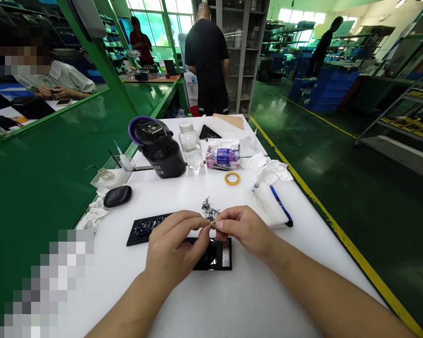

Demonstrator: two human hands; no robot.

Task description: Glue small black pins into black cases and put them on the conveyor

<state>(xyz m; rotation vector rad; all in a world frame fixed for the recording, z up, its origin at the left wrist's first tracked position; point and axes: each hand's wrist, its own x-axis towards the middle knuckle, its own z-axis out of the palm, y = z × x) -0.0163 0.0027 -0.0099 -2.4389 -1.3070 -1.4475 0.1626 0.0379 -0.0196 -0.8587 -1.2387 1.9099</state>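
Note:
My left hand [176,244] and my right hand [246,231] meet fingertip to fingertip above the table [232,300]. Both are closed in a pinch, and what lies between the fingertips is too small to make out. Below them is a black textured tray [215,264] with shiny dark parts and a pale label at its right end. My left hand partly hides it. A second black tray [141,231] with glossy dark pieces lies behind to the left. Just beyond my fingertips is a loose heap of thin black bits [210,209].
Behind stand a black jug [164,152], a clear bottle [192,150] and a tissue pack [223,156]. Yellow tape [232,178] and a blue pen-like tool [281,205] lie right; a black oval case [117,196] lies left. Several people are farther off.

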